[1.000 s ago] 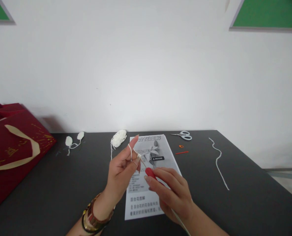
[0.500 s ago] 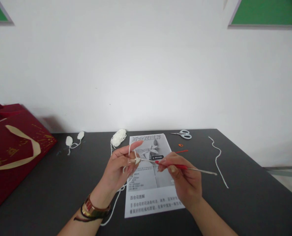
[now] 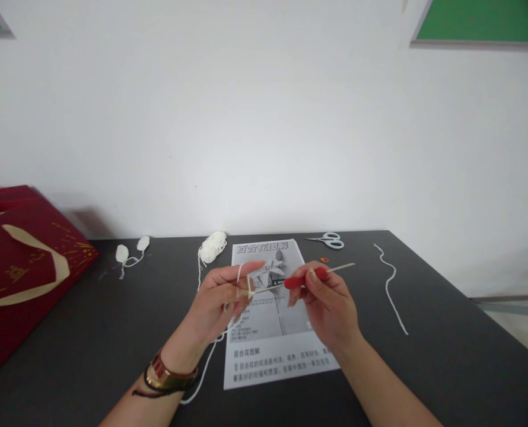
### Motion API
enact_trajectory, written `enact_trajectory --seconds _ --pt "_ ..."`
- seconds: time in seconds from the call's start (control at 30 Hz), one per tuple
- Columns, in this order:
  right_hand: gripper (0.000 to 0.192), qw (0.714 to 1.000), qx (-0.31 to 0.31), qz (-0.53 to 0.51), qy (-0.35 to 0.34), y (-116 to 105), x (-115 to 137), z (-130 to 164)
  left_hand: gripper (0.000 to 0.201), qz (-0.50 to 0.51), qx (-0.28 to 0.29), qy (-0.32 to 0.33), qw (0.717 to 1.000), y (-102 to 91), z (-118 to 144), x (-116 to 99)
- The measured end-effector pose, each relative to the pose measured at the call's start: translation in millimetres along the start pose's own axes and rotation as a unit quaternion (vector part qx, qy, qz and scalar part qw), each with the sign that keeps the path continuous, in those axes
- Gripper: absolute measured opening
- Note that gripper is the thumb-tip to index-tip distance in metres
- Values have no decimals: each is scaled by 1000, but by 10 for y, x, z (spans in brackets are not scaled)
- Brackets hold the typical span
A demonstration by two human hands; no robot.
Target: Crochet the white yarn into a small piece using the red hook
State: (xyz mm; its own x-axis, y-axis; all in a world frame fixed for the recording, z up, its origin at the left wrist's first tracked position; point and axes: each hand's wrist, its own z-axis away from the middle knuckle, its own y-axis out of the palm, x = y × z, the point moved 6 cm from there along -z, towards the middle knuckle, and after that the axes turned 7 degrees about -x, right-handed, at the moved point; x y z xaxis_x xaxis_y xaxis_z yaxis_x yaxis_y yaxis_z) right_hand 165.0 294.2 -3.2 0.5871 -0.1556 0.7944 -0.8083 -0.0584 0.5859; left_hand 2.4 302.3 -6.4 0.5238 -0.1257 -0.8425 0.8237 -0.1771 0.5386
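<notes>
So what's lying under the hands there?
A printed sheet with text and a picture lies flat on the dark table. The left hand and right hand, holding yarn and a hook, cover its middle.

Matt dark table [image 3: 90,332]; paper sheet [image 3: 273,350]; fuzzy yarn [image 3: 213,248]; metal hook [image 3: 306,277], red grip.

Bag: red gift bag [image 3: 19,267], table's left edge
Scissors: white-handled scissors [image 3: 328,239], far side
Loose strand: white strand [image 3: 391,284], right
Petals: two white crocheted pieces [image 3: 130,252], far left
Sheet: printed instruction sheet [image 3: 275,350], centre
</notes>
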Motion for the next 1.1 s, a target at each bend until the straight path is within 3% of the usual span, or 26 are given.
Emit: enact_trajectory --seconds 0.23,0.5,0.67,0.8,1.0,1.1 --pt "18 980 -39 -97 169 11 -335 -10 41 23 -11 26 999 51 4 72" --pt "17 977 -45 -105 178 30 -366 18 39 30 0 42 999 50 4 103" --pt "13 976 -34 -117 178 -22 -369 -21 20 -23 104 -30 994 25 21 6" --pt "15 973 -11 -113 200 -18 -419 -23 23 -94 192 -79 974 -19 37 -40" --pt "15 967 -7 -113 227 -37 -395 -53 6 -251 258 -124 925 -143 -3 32" --pt "14 965 -4 -108 239 -54 -377 -64 12 -289 273 -128 909 -238 -27 5"
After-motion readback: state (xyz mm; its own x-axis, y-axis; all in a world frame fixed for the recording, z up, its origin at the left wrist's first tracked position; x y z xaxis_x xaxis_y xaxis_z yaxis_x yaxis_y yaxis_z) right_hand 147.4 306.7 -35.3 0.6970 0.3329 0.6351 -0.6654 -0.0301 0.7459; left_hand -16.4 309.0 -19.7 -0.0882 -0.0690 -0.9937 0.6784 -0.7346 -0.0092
